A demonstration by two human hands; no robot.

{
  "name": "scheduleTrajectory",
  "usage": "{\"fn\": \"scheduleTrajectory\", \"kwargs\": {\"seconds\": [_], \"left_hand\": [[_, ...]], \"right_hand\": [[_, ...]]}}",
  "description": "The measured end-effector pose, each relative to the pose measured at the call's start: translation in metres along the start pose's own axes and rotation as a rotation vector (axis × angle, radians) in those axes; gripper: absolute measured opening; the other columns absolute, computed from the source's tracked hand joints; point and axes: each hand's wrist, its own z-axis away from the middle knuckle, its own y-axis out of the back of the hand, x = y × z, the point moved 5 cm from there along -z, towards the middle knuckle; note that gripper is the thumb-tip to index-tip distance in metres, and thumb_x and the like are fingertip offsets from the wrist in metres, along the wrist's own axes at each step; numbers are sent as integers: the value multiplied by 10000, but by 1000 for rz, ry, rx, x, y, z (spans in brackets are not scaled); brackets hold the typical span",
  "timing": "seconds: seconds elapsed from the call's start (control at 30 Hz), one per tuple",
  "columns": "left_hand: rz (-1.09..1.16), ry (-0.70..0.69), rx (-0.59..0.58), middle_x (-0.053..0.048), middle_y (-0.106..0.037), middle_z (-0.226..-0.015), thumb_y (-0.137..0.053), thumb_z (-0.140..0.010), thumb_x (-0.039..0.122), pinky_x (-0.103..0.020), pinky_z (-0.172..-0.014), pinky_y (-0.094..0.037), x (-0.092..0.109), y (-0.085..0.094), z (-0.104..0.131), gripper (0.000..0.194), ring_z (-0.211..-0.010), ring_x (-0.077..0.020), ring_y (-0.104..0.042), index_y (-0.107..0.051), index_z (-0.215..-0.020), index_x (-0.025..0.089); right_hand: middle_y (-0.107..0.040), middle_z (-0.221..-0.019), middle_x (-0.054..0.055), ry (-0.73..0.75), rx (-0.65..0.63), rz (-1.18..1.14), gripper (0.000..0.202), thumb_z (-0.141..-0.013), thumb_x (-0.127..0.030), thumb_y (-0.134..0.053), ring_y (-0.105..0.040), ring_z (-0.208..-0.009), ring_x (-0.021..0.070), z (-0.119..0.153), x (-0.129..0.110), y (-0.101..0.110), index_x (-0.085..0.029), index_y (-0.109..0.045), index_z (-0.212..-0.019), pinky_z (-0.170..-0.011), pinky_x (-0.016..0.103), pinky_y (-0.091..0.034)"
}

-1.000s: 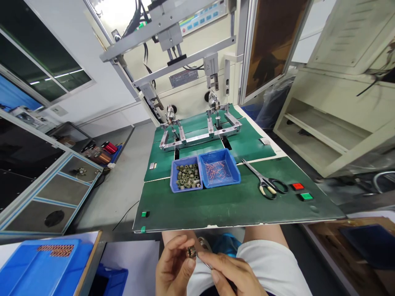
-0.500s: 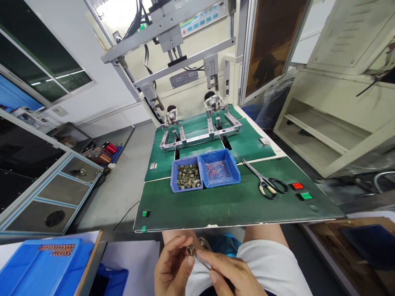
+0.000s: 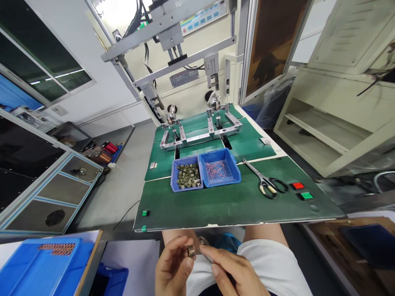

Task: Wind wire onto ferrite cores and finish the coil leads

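Observation:
My left hand (image 3: 173, 269) pinches a small metal motor core (image 3: 190, 250) between thumb and fingertips, low in front of the bench edge. In my right hand (image 3: 236, 269) is a thin metal rod-like tool (image 3: 206, 257), gripped by thumb and forefinger; its exact kind does not show. The tool's tip points at the core from the right, a small gap apart. Above the hands, on the green bench, a purple-blue bin (image 3: 187, 190) holds many similar cores (image 3: 188, 174). Beside it stands a blue bin (image 3: 230, 181) with short copper wire scraps (image 3: 216, 169).
Scissors (image 3: 265, 181) lie right of the bins, near a red button (image 3: 298, 186) and a green button (image 3: 306, 196). Behind the bins stands a winding machine's metal frame (image 3: 200, 139). At lower left, a blue tray (image 3: 27, 267) carries rows of copper-coloured parts (image 3: 58, 248).
The core has turned in my left fingers, so its side faces me more. The tool's tip has drawn back slightly to the right from the core.

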Motion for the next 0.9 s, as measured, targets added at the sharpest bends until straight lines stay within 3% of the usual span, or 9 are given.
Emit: {"fn": "scheduleTrajectory", "kwargs": {"seconds": [0.07,0.27,0.37,0.53,0.9], "left_hand": [[64,89,-30,-36,-791,-788,-935,-529,346,-171,-625,-556,-4,-2,-1,347,-671,-136,-697,-806,-836,251],[157,296,-52,-18,-790,-777,-954,-495,288,-151,-598,-557,-11,-5,-3,315,-656,-121,-712,-800,-764,238],[178,313,-59,-19,-783,-756,-956,-490,285,-137,-597,-556,-12,-6,-3,320,-635,-105,-703,-794,-759,219],[201,321,-74,-18,-784,-757,-957,-482,305,-138,-588,-549,-13,-8,-4,329,-614,-91,-681,-792,-755,225],[137,272,-131,-1,-780,-747,-926,-560,326,-148,-550,-501,-16,-7,-4,265,-544,-67,-606,-799,-786,274]], "right_hand": [[-748,-1143,88,3,31,-6,376,-926,-173,-484,-718,-1035,186,3,3,0,-209,-629,-1271,-894,234,-573],[-720,-793,40,-34,80,-86,341,-976,-235,-403,-723,-729,157,8,9,-5,-217,-592,-1258,-730,235,-606],[-729,-806,41,-28,71,-109,315,-970,-230,-422,-721,-728,154,5,5,-4,-224,-625,-1211,-715,226,-600],[-774,-1013,81,-16,37,-73,311,-937,-185,-468,-735,-959,170,0,-2,1,-213,-657,-1182,-850,210,-574],[-749,-1148,53,-13,-3,-10,364,-903,-143,-490,-726,-1009,164,2,-3,-2,-218,-638,-1227,-892,190,-565]]}}
